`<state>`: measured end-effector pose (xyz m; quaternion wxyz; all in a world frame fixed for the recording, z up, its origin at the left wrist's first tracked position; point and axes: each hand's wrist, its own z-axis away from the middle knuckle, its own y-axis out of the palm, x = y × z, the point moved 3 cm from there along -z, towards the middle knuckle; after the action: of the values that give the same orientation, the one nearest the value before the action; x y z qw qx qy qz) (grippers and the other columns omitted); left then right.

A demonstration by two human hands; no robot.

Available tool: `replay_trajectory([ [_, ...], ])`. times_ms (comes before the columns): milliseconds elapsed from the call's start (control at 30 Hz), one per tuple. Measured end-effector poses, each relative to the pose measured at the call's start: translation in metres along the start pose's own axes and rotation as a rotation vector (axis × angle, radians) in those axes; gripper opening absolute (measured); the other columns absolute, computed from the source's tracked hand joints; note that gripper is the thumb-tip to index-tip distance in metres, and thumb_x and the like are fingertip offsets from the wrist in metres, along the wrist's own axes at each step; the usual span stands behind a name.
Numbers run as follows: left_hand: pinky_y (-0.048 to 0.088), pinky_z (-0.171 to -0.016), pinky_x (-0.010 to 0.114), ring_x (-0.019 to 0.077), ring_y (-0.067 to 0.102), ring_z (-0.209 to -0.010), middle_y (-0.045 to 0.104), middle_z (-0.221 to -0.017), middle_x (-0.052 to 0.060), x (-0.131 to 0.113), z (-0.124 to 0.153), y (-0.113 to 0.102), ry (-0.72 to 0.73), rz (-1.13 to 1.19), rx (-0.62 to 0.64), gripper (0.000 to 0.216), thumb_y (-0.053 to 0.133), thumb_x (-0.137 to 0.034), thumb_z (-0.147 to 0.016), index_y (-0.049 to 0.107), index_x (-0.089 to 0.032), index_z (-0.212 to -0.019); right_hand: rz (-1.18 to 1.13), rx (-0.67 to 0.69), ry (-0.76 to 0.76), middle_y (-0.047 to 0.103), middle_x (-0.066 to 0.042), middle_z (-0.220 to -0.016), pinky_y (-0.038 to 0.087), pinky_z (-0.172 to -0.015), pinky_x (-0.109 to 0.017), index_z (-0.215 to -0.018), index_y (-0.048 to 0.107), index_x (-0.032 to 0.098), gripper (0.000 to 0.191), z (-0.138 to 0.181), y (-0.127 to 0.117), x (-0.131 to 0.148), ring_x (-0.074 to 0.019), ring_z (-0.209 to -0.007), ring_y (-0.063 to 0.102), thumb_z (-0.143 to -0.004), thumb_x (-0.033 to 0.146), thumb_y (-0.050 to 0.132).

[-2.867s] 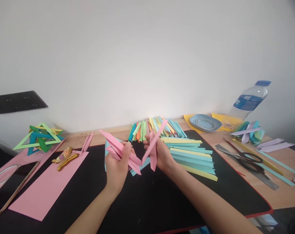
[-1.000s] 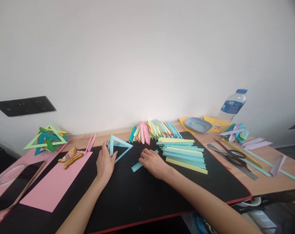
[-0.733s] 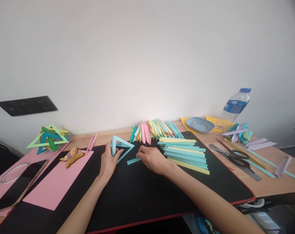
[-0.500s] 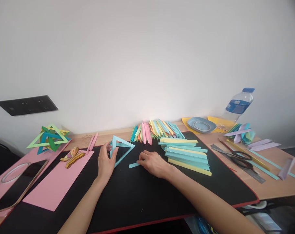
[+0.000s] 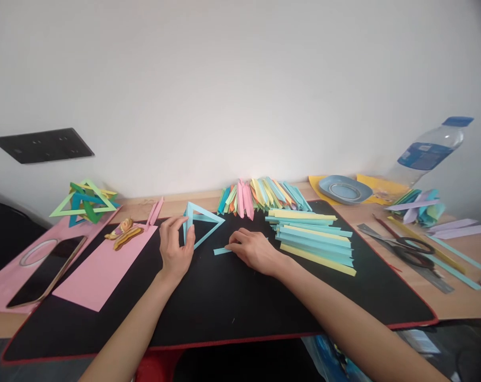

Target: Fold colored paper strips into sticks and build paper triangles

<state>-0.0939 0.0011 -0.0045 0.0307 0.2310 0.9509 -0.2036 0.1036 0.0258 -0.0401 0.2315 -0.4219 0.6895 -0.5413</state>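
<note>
A light blue paper frame [image 5: 209, 235] of folded strips, with triangular openings, stands on the black mat. My left hand [image 5: 174, 245] is closed on its left side, thumb in front and fingers behind. Just to the right, my right hand [image 5: 253, 250] lies low over the mat with its fingers curled on a light blue paper strip [image 5: 220, 251]. Most of that strip is hidden under the hand. Beyond the right wrist lies a stack of blue and yellow strips [image 5: 312, 239].
A row of folded colourful strips [image 5: 260, 197] runs along the wall side. Left are pink paper [image 5: 101, 270], a phone [image 5: 49, 270] and a green-and-blue paper model [image 5: 85, 202]. Right are scissors [image 5: 415, 250], a blue dish [image 5: 344, 189] and a bottle [image 5: 431, 151].
My view has tilted down and turned slightly left, so everything shifts up and rightward in the picture. Both hands keep nearly the same places on the mat.
</note>
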Motion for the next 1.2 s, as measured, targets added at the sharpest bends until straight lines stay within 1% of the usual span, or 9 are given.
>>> replay_trajectory([
  [133,0.050,-0.070,0.029,0.0161,0.060,-0.080,0.063,-0.084,0.007,-0.022,-0.003,-0.020,-0.076,0.071,-0.005,0.013,0.054,-0.012,-0.084,0.060,-0.016,-0.094,-0.002,0.007,-0.002,0.062,-0.007,-0.100,0.026,-0.052,-0.026,-0.086,0.065,0.018,0.027,-0.001,0.003,0.000,-0.0149,-0.081,0.049,-0.093,0.016,0.039],
  [233,0.049,-0.060,0.022,0.0101,0.059,-0.062,0.062,-0.072,0.000,-0.055,0.001,-0.038,-0.247,0.229,0.128,0.022,0.046,-0.008,-0.087,0.058,-0.018,-0.104,-0.006,0.000,0.001,0.062,-0.006,-0.100,0.025,-0.052,-0.026,-0.089,0.063,0.018,0.025,-0.002,0.004,-0.001,-0.0150,-0.081,0.050,-0.093,0.015,0.039],
  [367,0.050,-0.064,0.026,0.0136,0.061,-0.069,0.065,-0.080,0.003,-0.087,0.004,-0.040,-0.100,0.301,0.285,0.025,0.049,-0.008,-0.085,0.059,-0.020,-0.105,-0.033,-0.043,0.031,0.064,-0.006,-0.093,0.026,-0.053,-0.026,-0.094,0.059,0.017,0.022,-0.003,0.002,-0.003,-0.0159,-0.079,0.053,-0.093,0.014,0.037],
  [500,0.048,-0.060,0.027,0.0142,0.056,-0.064,0.060,-0.085,0.004,-0.060,-0.003,-0.011,-0.345,0.186,0.384,0.022,0.055,-0.031,-0.085,0.060,-0.020,-0.104,-0.167,-0.164,0.160,0.064,-0.004,-0.079,0.029,-0.053,-0.023,-0.100,0.051,0.016,0.019,-0.002,-0.004,-0.006,-0.0144,-0.069,0.057,-0.096,0.021,0.033],
  [633,0.042,-0.050,0.024,0.0115,0.052,-0.049,0.061,-0.067,0.001,-0.042,-0.009,0.023,-0.548,0.385,0.634,0.026,0.052,-0.042,-0.085,0.062,-0.018,-0.088,-0.352,-0.257,0.277,0.063,0.000,-0.073,0.033,-0.054,-0.022,-0.101,0.046,0.018,0.016,-0.002,-0.011,-0.011,-0.0130,-0.059,0.058,-0.096,0.022,0.033],
  [700,0.040,-0.046,0.023,0.0102,0.049,-0.044,0.059,-0.061,-0.001,-0.042,-0.008,0.035,-0.667,0.535,0.660,0.026,0.056,-0.043,-0.082,0.061,-0.017,-0.084,-0.459,-0.299,0.319,0.062,0.000,-0.072,0.037,-0.057,-0.023,-0.099,0.046,0.018,0.014,-0.002,-0.014,-0.015,-0.0134,-0.060,0.058,-0.095,0.023,0.034],
  [800,0.036,-0.040,0.022,0.0091,0.049,-0.042,0.061,-0.065,0.000,-0.043,-0.003,0.046,-0.810,0.780,0.607,0.028,0.062,-0.040,-0.078,0.059,-0.016,-0.090,-0.587,-0.333,0.322,0.061,0.000,-0.070,0.041,-0.060,-0.024,-0.095,0.047,0.018,0.014,-0.002,-0.018,-0.017,-0.0135,-0.061,0.057,-0.095,0.024,0.034],
  [1000,0.035,-0.042,0.020,0.0075,0.044,-0.039,0.051,-0.043,-0.004,-0.035,0.006,0.045,-0.788,0.835,0.559,0.021,0.063,-0.035,-0.079,0.061,-0.015,-0.075,-0.619,-0.289,0.239,0.065,-0.002,-0.083,0.043,-0.063,-0.024,-0.097,0.051,0.018,0.016,-0.001,-0.015,-0.013,-0.0146,-0.068,0.060,-0.088,0.031,0.052],
  [1200,0.034,-0.040,0.021,0.0074,0.046,-0.040,0.054,-0.048,-0.002,-0.039,0.007,0.040,-0.765,0.816,0.512,0.023,0.064,-0.034,-0.078,0.062,-0.015,-0.066,-0.624,-0.300,0.238,0.067,-0.002,-0.076,0.044,-0.064,-0.024,-0.086,0.054,0.018,0.011,-0.002,-0.012,-0.014,-0.0138,-0.067,0.062,-0.090,0.026,0.048],
])
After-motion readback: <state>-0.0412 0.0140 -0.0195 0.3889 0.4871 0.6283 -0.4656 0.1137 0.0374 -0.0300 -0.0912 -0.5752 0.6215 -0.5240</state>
